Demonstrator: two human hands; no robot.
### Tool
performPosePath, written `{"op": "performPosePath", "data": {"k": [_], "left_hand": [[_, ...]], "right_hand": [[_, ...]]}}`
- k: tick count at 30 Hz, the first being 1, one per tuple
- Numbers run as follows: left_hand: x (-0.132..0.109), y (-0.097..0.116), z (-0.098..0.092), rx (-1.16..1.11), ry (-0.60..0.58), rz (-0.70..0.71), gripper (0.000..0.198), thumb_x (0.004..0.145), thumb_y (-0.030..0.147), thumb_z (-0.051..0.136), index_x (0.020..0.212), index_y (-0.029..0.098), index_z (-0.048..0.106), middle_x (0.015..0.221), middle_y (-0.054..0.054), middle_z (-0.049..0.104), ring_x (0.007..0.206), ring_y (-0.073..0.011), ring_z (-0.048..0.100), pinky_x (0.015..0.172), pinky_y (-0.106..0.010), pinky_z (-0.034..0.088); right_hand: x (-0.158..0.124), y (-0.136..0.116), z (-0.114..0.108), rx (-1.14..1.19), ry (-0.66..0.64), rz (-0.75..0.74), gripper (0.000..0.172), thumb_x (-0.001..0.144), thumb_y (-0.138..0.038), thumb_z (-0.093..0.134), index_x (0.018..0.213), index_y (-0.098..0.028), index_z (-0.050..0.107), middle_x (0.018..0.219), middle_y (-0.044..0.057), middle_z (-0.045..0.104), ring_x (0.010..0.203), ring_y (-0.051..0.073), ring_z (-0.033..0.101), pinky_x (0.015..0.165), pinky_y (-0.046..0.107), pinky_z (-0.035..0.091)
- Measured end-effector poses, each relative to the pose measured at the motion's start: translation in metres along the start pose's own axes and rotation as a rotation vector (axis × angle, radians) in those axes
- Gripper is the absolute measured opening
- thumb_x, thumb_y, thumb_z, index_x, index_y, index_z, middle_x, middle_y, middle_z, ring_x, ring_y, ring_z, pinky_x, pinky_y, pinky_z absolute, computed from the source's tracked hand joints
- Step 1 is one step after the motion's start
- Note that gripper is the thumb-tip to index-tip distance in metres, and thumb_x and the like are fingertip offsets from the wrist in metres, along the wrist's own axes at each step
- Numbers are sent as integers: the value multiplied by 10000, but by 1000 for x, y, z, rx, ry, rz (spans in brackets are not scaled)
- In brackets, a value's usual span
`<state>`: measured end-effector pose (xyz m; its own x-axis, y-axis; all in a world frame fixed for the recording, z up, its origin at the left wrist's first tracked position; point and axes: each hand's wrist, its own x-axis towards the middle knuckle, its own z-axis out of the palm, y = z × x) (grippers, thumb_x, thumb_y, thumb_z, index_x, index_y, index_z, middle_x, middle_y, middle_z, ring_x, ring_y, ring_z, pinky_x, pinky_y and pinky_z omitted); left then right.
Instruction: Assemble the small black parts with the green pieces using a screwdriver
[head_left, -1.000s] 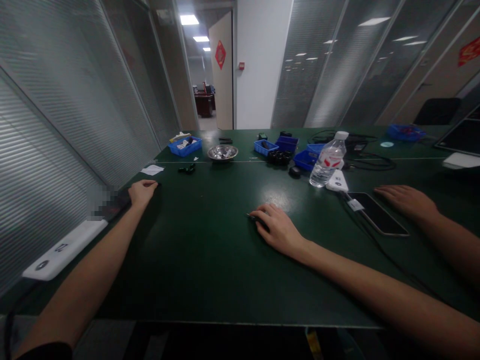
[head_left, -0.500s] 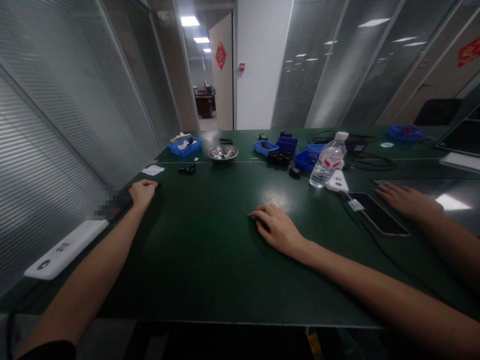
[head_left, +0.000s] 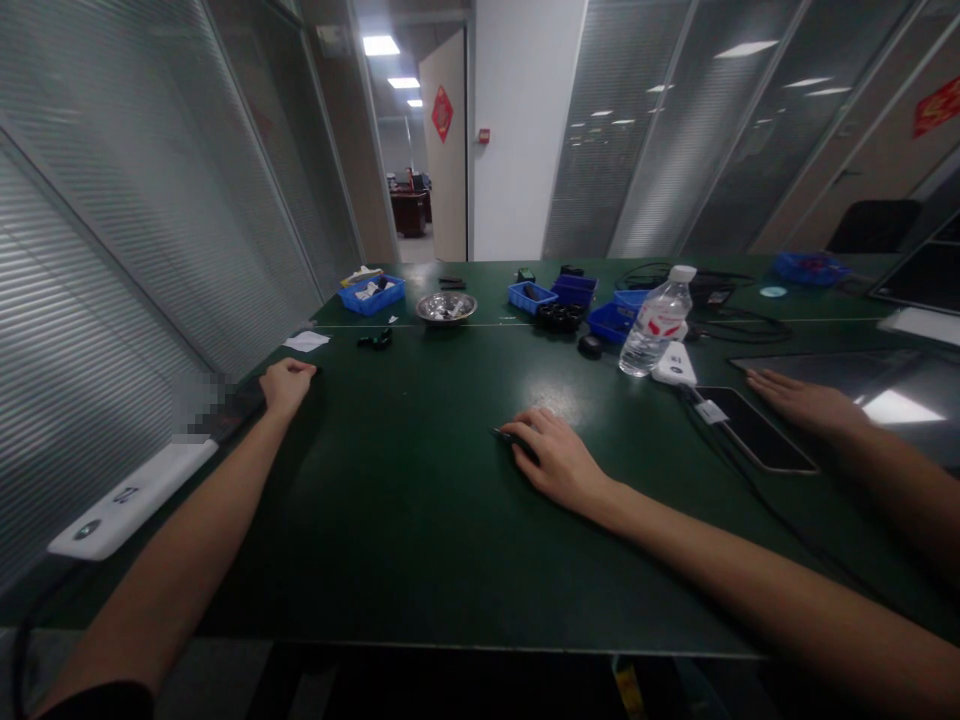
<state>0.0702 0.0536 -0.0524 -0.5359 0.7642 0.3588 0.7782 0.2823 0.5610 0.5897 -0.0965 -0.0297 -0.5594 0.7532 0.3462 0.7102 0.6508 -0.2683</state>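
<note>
Movement out on the right! Glossy dark panel point(head_left: 919, 372) now lying by the co-worker's hand point(head_left: 814, 405), absent from that spot a second ago, and nudged a touch farther left even since half a second back. Co-worker's fingers stretched out flat, just beyond the phone point(head_left: 761, 432); pressing on the panel or merely over it, impossible to tell from here.

Closer in, hardly a tremor. Left hand point(head_left: 287, 385) in the same place, near the left side of the green table point(head_left: 420, 500), fingertips drawn together on a small dark piece point(head_left: 319, 371), only a tip of it poking out. Too little showing for a better name. Right hand point(head_left: 551, 455) just as settled, low on the tabletop, fingers curled round a slim pen-like tool point(head_left: 505, 434), thin tip pointing left.

So, for the handling itself, no visible difference: both grips steady, both held things well apart, no contact between them. All the action on the neighbour's side, past the bottle point(head_left: 656, 325) and the phone, well away from either of these two hands.

Nearest to the left hand, a white power strip point(head_left: 127, 505) along the forearm and, farther off, a scrap of paper point(head_left: 306, 341). Beyond, a steel bowl point(head_left: 446, 321), quite undisturbed.
</note>
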Motion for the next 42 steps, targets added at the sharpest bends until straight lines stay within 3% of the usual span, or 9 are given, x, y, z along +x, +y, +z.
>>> {"op": "performPosePath", "data": {"k": [7, 12, 22, 27, 36, 42], "left_hand": [[-14, 11, -3, 170, -47, 232, 147, 870, 269, 611, 869, 157, 706, 959, -191, 727, 1012, -374, 673, 961, -460, 495], [-18, 12, 1, 242, -65, 297, 144, 881, 233, 578, 875, 137, 685, 1032, -246, 696, 1084, -429, 641, 952, -512, 497], [-9, 2, 2, 175, -10, 242, 169, 907, 313, 614, 913, 183, 722, 941, -135, 754, 917, -322, 706, 895, -411, 529], [-7, 0, 7, 148, -13, 240, 203, 899, 282, 622, 1045, 192, 731, 958, -101, 766, 915, -280, 718, 876, -361, 534], [-9, 4, 3, 210, -62, 291, 265, 907, 298, 598, 1033, 149, 777, 1048, -164, 764, 1009, -343, 697, 949, -413, 515], [-11, 5, 0, 167, -50, 250, 275, 934, 322, 598, 1074, 173, 781, 1040, -114, 780, 967, -284, 716, 953, -359, 522]], "right_hand": [[1, 2, 3, 0, 16, -4, 337, 973, -196, 557, 1300, -249, 616, 1194, 103, 632, 1070, 265, 585, 907, 465, 519], [0, 0, 1, 1, 16, -4, 333, 980, -202, 543, 1301, -252, 616, 1196, 105, 629, 1066, 267, 583, 904, 470, 522], [1, -1, -1, 9, 5, -1, 333, 987, -205, 531, 1308, -243, 612, 1192, 104, 625, 1059, 263, 580, 908, 465, 521], [2, 1, 1, 13, -2, 0, 336, 983, -204, 543, 1310, -247, 609, 1200, 102, 623, 1064, 262, 582, 911, 466, 521], [1, 1, 2, 12, -4, -4, 332, 989, -212, 536, 1312, -233, 609, 1201, 111, 626, 1076, 265, 580, 915, 459, 515], [1, 2, 1, 11, 2, -5, 329, 993, -217, 529, 1312, -237, 609, 1200, 107, 622, 1064, 262, 574, 910, 458, 515]]}}
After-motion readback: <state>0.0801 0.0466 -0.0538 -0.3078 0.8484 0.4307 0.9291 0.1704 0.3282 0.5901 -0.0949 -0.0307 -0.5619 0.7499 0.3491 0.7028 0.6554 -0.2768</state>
